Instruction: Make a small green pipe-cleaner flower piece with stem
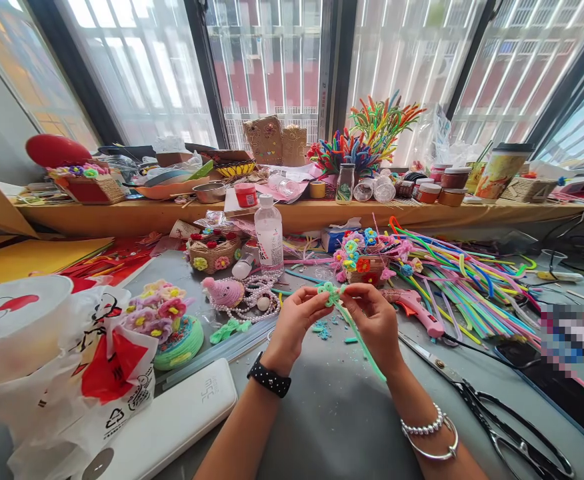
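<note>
Between my two hands is a green pipe cleaner (367, 347), looped at its top into a small flower-like shape, with its free end hanging down to the right. My left hand (299, 320) pinches the looped part from the left. The fingers of my right hand (373, 320) close on the same piece from the right, where the tail leaves the loops. Just behind, a basket of fuzzy flowers (365, 263) stands on the table. A pink glue gun (417, 310) lies right of my right hand. Small blue-green scraps (322, 329) are scattered below the fingers.
Large scissors (472, 393) lie at the right near a dark phone (557, 393). Loose coloured pipe cleaners (477, 293) spread behind them. At the left are a white power bank (172, 427), a plastic bag (107, 360) and a potted flower piece (177, 340). A bottle (269, 240) stands at the back.
</note>
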A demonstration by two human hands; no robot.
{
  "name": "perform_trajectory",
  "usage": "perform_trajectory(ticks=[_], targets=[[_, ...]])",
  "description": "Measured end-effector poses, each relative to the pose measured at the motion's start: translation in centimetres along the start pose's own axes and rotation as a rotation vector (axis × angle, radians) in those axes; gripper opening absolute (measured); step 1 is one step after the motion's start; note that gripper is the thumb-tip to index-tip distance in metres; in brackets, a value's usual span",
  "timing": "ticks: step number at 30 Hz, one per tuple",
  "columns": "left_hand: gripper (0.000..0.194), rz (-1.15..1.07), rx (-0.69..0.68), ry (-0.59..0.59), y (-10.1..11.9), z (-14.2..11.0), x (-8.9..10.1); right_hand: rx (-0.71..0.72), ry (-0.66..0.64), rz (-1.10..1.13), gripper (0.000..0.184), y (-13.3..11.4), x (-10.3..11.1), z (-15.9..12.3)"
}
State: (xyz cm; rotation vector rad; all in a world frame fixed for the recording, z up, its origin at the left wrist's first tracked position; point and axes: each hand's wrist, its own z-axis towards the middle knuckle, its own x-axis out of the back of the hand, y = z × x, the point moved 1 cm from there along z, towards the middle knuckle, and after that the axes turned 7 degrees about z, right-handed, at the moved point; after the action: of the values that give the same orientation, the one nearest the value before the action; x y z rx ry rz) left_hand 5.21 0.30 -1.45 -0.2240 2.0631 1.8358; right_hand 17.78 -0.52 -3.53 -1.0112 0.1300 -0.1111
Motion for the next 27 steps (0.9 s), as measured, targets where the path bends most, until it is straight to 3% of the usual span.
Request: perform_trajectory(ticks=[4, 8, 14, 23, 27], targets=[[0.019, 0.044, -0.032, 0.037, -0.01, -0.04, -0.15, 0.054, 0.014, -0.081, 0.009, -0.28, -0.01, -0.01], [0.027, 0.073, -0.040, -0.013, -0.12, -0.04, -0.32, 0.095, 0.027, -0.159, 0.009, -0.52, -0.03, -0.04], [0.017, 0.054, -0.052, 0.036, -0.20, 0.00, -0.36, 0.145, -0.033, -0.172, 0.010, -0.79, -0.05, -0.03], [0.019, 0.108, -0.105, 0.118, -0.23, 0.09, -0.16, 0.053, -0.134, -0.123, 0.012, -0.64, 0.00, 0.16], [0.020, 0.148, -0.119, 0.127, -0.21, 0.06, -0.16, 0.042, -0.099, -0.106, 0.016, -0.44, -0.01, 0.11]])
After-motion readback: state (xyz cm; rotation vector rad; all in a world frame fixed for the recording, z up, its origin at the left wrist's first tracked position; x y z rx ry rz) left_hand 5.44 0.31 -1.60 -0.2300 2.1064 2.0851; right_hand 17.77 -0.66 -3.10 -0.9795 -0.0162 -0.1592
